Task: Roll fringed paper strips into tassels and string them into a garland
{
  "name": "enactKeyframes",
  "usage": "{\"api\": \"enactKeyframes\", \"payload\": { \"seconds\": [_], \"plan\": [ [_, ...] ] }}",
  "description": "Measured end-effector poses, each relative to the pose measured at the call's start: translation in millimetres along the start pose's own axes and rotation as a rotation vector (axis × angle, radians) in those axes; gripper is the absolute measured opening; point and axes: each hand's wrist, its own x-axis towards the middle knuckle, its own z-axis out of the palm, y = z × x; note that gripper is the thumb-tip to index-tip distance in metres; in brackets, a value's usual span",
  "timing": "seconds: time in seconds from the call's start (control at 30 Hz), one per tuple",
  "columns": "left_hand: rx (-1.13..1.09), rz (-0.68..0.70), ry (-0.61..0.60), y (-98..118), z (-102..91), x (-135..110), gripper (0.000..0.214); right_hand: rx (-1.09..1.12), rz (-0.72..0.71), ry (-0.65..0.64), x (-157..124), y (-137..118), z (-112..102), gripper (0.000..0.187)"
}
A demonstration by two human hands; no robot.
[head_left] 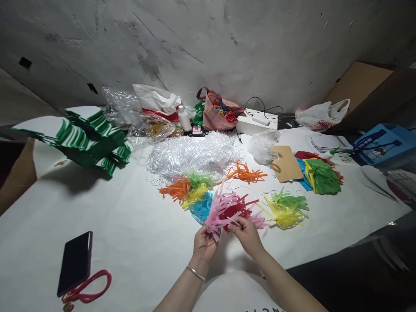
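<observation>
My left hand (206, 243) is closed on the base of a pink paper tassel (221, 208), whose fringed strips fan upward and to the right. At its right, my right hand (247, 236) pinches one thin pale strip (234, 221) between thumb and fingers. Just behind the hands lies a red tassel (235, 209), with more pink strips to its right. Blue fringe (201, 207), yellow fringe (195, 196), light green fringe (199, 178) and orange fringe (177, 190) are bunched to the left. A yellow and green tassel (287, 210) rests on the right.
A heap of clear strands (191, 156) spreads behind the tassels. Green-and-white folded pieces (94, 143) stand at the left, above a phone (75, 262) with a red strap. Rightward are brown card (286, 164), a green tassel bundle (321, 177) and a blue bag (383, 143).
</observation>
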Motion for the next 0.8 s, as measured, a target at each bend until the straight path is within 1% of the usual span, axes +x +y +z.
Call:
{"api": "enactKeyframes", "payload": {
  "seconds": [0.1,0.17,0.23,0.3,0.33,0.37,0.4,0.5,0.53,0.57,0.6,0.63,0.7,0.77,0.8],
  "plan": [
    [0.072,0.018,-0.005,-4,-1.8,-1,0.018,-0.109,-0.073,0.007,0,-5,1,0.033],
    [0.146,0.054,-0.002,-4,-4.8,-2,0.015,-0.156,-0.094,0.009,1,-7,-2,0.033],
    [0.238,0.127,0.023,1,-9.3,-4,0.016,-0.224,-0.112,0.014,3,-8,-8,0.031],
    [0.316,0.227,0.077,8,-13.6,-9,0.021,-0.315,-0.139,0.020,4,-8,-15,0.027],
    [0.364,0.300,0.102,12,-15.0,-14,0.023,-0.365,-0.157,0.019,4,-7,-19,0.024],
    [0.452,0.405,0.109,15,-15.4,-19,0.024,-0.413,-0.178,0.012,4,-7,-22,0.021],
    [0.584,0.542,0.090,17,-14.8,-24,0.024,-0.458,-0.201,-0.001,4,-7,-24,0.018],
    [1.119,1.008,-0.074,21,-6.8,-37,0.023,-0.563,-0.267,-0.067,1,-10,-27,0.014],
    [1.279,1.099,-0.139,21,-3.0,-38,0.023,-0.589,-0.285,-0.090,0,-11,-28,0.014],
    [1.398,1.129,-0.193,22,0.6,-37,0.021,-0.614,-0.302,-0.110,0,-12,-29,0.014],
    [1.502,1.123,-0.226,24,3.8,-35,0.021,-0.637,-0.316,-0.124,-1,-14,-29,0.015],
    [1.596,1.104,-0.234,26,6.2,-32,0.022,-0.657,-0.326,-0.133,-2,-15,-30,0.015],
    [1.722,1.107,-0.187,32,9.2,-25,0.023,-0.688,-0.335,-0.137,-3,-18,-33,0.015],
    [1.724,1.220,-0.114,35,11.2,-23,0.024,-0.703,-0.332,-0.126,-4,-21,-37,0.015],
    [1.695,1.288,-0.113,36,12.7,-24,0.025,-0.703,-0.330,-0.125,-5,-23,-39,0.016]
  ]
}}
